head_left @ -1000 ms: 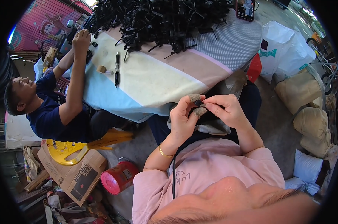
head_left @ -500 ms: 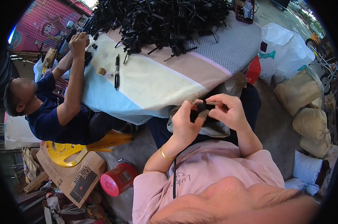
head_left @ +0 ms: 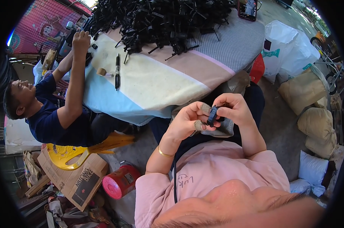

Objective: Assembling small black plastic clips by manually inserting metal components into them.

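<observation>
Above my lap, a small black plastic part stands on its long side between my two hands. My left hand, with tan wraps on the thumb and a finger, closes on the part's left and lower side. From the right, my right hand pinches its upper end between thumb and fingers. The part's fine shape is too small to make out. Just below lies a greyish bag or cloth on my lap. A large heap of black plastic parts covers the far side of the table.
On the cloth-covered table lie a black pen and a small tan roll. A phone stands at the far right. A co-worker sits at left. A red bucket and cardboard are on the floor; sacks stand right.
The black part has been turned between my fingers and now shows its long side. My left fingers have opened out a little around it. The co-worker's head has tilted upward.
</observation>
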A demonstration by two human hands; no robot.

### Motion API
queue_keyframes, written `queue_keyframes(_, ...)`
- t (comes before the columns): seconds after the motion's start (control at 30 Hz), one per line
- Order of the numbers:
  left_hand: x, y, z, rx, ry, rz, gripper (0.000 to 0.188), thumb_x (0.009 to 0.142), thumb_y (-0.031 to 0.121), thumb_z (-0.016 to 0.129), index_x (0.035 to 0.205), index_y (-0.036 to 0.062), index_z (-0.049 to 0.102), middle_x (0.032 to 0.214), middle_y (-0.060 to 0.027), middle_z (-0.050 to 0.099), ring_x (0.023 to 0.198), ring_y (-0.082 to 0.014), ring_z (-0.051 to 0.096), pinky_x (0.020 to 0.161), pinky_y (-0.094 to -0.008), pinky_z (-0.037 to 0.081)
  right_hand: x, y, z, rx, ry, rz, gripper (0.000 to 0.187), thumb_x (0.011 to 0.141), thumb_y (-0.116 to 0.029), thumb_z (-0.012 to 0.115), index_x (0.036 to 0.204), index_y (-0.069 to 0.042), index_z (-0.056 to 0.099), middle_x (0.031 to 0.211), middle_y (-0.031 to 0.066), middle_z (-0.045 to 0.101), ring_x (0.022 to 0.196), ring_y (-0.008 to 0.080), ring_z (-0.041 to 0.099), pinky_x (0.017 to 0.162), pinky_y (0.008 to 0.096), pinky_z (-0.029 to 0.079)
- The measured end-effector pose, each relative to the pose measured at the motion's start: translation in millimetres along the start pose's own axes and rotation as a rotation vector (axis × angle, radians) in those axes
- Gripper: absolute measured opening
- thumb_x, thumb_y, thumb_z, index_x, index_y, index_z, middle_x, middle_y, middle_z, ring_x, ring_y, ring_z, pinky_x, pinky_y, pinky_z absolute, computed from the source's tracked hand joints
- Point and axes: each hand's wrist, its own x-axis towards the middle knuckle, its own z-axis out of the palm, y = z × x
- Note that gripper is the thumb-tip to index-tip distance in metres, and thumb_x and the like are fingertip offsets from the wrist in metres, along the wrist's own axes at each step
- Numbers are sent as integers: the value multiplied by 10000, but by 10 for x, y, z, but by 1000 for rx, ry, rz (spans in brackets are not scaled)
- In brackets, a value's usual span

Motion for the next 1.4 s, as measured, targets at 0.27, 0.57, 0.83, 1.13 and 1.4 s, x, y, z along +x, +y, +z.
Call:
queue_keyframes(0.27,9,-106,-31,221,213,33,181,796,7,593,950,-10,500,898,-105,598,784,-192,631,688,-281,527,66,39,48,-214,-40,-68,162,795,-52,619,928,35,589,758,36,612,662,55,553,597,174,438)
queue_keyframes(0.57,-1,-140,120,699,481,377,237,831,-21,546,1057,-26,478,878,-75,609,778,-125,599,705,-233,490,0,-31,236,-673,182,-247,100,841,-79,555,835,17,584,690,94,584,596,145,554,550,236,430)
queue_keyframes(0.83,-20,-149,83,818,485,419,213,803,-48,575,1010,-33,528,898,-66,581,769,-106,575,659,-204,474,49,-1,280,-753,170,-316,88,813,-69,579,822,18,592,675,109,584,562,165,556,523,248,433)
queue_keyframes(1.13,-33,-161,33,1493,495,687,273,707,-6,687,940,-16,544,877,-112,600,748,-130,584,655,-236,483,162,-75,94,-676,-12,-48,106,815,-84,579,833,17,600,629,64,570,562,81,503,520,224,410)
queue_keyframes(1.4,-62,-271,-25,1348,449,238,357,711,47,691,1018,-28,525,973,-133,603,912,-186,591,773,-279,470,1021,-344,-71,-1260,334,-350,239,730,-91,573,962,-46,614,709,145,611,586,246,586,566,321,459)
